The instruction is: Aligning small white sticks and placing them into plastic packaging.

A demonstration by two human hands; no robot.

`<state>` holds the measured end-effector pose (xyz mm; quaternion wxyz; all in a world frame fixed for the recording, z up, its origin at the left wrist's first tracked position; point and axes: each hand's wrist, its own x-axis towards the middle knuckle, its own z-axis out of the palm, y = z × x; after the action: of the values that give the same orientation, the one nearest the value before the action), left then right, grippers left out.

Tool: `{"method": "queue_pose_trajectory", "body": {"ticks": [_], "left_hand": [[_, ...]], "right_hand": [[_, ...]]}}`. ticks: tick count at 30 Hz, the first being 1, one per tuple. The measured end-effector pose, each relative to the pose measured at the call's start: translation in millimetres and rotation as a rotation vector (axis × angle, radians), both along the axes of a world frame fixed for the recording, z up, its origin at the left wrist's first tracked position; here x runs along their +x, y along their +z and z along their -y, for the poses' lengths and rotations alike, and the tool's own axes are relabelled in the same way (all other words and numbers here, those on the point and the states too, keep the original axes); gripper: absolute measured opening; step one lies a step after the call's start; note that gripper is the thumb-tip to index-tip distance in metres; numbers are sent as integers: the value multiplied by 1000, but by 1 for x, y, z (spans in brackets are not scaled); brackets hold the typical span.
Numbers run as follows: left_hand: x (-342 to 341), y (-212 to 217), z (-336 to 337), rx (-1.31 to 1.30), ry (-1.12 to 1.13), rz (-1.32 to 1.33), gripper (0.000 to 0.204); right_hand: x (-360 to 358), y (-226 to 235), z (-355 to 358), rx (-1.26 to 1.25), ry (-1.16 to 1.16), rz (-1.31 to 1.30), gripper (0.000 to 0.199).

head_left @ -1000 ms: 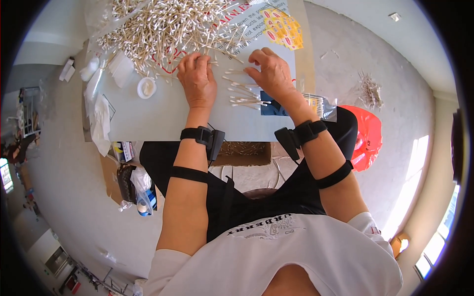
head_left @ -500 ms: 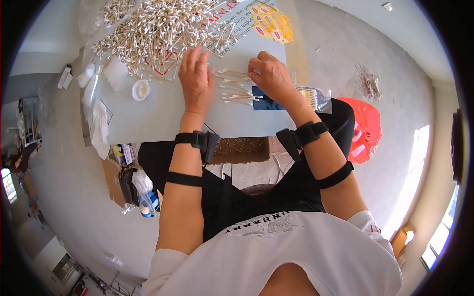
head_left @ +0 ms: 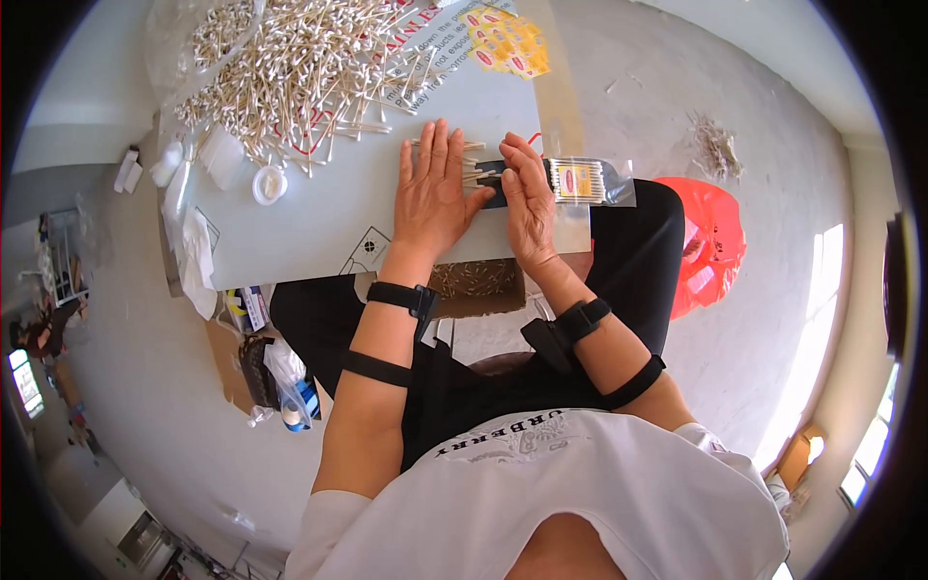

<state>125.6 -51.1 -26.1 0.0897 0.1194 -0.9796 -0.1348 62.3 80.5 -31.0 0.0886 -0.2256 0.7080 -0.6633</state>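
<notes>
My left hand point(head_left: 432, 188) lies flat, fingers together, on a small row of cotton swabs point(head_left: 471, 164) on the grey table point(head_left: 319, 217). Beside it my right hand point(head_left: 527, 198) stands on edge, palm toward the left hand, pressing against the swab ends. Just right of my right hand a clear plastic packet of swabs point(head_left: 585, 181) with a red and yellow label lies at the table's edge. A big loose heap of cotton swabs point(head_left: 290, 68) covers the far left of the table.
A small round white lid point(head_left: 270, 184) and white plastic pieces point(head_left: 220, 155) sit left of my hands. Yellow label stickers point(head_left: 507, 43) lie at the far edge. A cardboard box of swabs point(head_left: 478, 282) is under the table. A red bag point(head_left: 706, 242) rests on the floor to the right.
Both hands have drawn together over the small bundle. The left hand has flattened onto the swabs and the right hand has turned on edge against them.
</notes>
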Motion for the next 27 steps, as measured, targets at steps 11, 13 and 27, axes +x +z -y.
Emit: {"method": "queue_pose_trajectory", "body": {"ticks": [11, 13, 27], "left_hand": [[1, -10, 14, 486, 138, -399, 60], [-3, -10, 14, 672, 145, -446, 55], [12, -15, -5, 498, 172, -491, 44]], "right_hand": [[-1, -13, 22, -230, -85, 119, 34], [-1, -14, 30, -277, -98, 140, 34], [-45, -1, 7, 244, 74, -291, 22]]}}
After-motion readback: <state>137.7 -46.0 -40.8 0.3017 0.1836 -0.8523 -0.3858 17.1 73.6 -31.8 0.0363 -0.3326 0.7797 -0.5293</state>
